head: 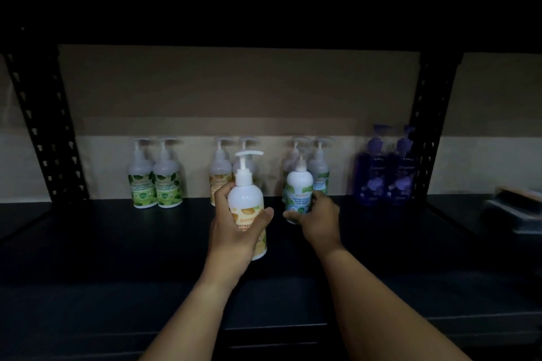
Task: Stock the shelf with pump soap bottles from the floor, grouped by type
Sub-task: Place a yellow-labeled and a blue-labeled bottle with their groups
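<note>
Back-row bottles [384, 167] blurred — labels unreadable.

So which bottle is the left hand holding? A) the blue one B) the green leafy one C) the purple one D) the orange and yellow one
D: the left hand grips the orange and yellow bottle, in front of the matching pair at the back of the shelf.
</note>
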Demonstrator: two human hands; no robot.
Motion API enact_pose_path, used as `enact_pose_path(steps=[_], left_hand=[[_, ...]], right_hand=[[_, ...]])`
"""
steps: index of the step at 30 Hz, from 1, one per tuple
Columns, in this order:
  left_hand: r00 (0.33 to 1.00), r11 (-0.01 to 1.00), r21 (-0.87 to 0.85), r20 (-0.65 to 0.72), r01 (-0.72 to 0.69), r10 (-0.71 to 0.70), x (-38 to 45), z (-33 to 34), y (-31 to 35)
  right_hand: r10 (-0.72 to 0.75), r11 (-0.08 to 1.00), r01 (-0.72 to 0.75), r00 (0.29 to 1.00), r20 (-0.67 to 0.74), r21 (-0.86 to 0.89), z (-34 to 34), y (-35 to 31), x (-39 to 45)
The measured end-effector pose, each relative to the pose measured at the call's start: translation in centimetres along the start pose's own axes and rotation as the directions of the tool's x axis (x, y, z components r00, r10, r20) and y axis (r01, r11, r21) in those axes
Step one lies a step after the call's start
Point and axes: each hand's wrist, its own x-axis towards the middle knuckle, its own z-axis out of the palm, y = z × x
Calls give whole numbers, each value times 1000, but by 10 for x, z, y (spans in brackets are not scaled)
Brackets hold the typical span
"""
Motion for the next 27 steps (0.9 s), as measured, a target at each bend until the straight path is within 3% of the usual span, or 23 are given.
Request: enact_pose_path(steps=[27], left_hand=[[1000,999,-43,11,-1,1,3,-1,-6]], right_hand=[[8,990,-4,1000,26,-144,7,-7,6]])
